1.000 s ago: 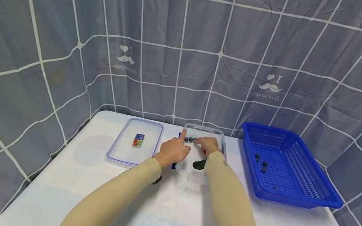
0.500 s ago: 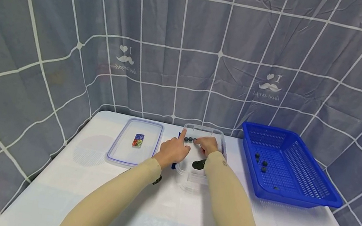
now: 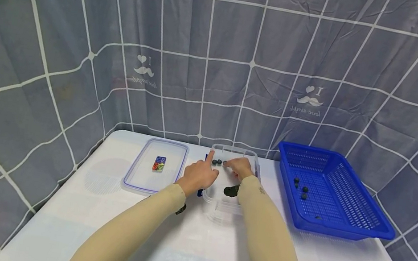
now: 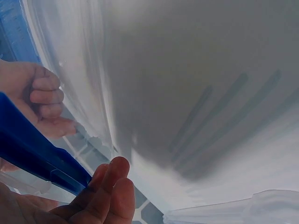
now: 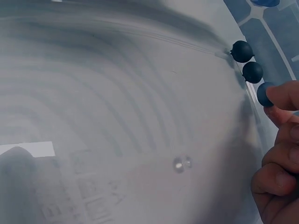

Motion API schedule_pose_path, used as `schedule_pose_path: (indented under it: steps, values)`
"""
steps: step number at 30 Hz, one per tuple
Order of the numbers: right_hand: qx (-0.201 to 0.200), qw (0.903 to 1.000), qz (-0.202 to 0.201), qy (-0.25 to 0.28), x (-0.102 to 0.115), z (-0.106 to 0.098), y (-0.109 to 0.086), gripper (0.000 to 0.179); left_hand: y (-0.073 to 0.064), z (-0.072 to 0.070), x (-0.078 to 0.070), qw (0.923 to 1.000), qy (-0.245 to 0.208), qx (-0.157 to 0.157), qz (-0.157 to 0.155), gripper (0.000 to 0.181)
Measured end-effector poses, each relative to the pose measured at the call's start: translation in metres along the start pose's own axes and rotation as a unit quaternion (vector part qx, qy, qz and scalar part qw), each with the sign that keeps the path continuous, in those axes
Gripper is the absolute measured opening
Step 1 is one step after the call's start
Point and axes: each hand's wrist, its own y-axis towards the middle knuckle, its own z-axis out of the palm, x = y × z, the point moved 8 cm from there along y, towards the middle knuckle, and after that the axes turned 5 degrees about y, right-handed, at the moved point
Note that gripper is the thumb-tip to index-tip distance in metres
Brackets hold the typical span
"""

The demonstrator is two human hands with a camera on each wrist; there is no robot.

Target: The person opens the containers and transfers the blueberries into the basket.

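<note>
A clear plastic container (image 3: 223,196) with a blue side clip (image 4: 44,154) stands at the table's back, centre. Along its far side lie blueberries (image 5: 252,72) in a short row. My right hand (image 3: 240,166) pinches the right-end blueberry (image 5: 262,95) between thumb and index finger, its other fingers folded; the right wrist view shows that berry beside two others. At the container's left wall is my left hand (image 3: 200,174), gripping the rim: index finger reaching forward, thumb over the inside. Its other fingers (image 4: 121,200) lie outside, beside the clip, in the left wrist view.
A clear lid with a blue seal (image 3: 133,173) lies to the left, with a small colourful label (image 3: 159,163) on it. On the right, a blue plastic basket (image 3: 356,233) holds several more blueberries (image 3: 305,189). A grey checked curtain (image 3: 224,83) hangs right behind the table.
The head view has tilted very slightly. Both hands and the row of blueberries stay in nearly the same place.
</note>
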Motion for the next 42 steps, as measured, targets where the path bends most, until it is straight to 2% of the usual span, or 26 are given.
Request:
schedule_pose_path:
  steps: [6,13,23,29,34,42]
  values:
    - [0.016,0.9996,-0.017,-0.018,0.007,-0.010,-0.004,0.022,0.001,0.001,-0.002,1.0000,0.001,0.003,0.002,0.072]
    - [0.057,0.9969,-0.052,-0.010,0.030,-0.015,-0.009,0.038,0.001,0.000,-0.001,0.9999,0.006,0.009,0.001,0.073]
    - [0.079,0.9911,-0.107,-0.003,0.066,-0.029,-0.022,0.036,0.001,-0.001,0.002,0.9999,0.006,0.008,-0.009,0.073]
    - [0.075,0.9904,-0.114,-0.020,0.078,-0.050,-0.031,0.037,0.001,0.000,0.000,0.9999,0.004,0.012,-0.005,0.073]
    - [0.089,0.9875,-0.127,-0.026,0.084,-0.069,-0.036,0.040,0.000,-0.002,0.000,1.0000,0.000,0.009,-0.003,0.072]
    - [0.115,0.9830,-0.142,-0.018,0.080,-0.106,-0.044,0.045,-0.002,-0.002,0.001,0.9999,-0.009,0.008,0.002,0.072]
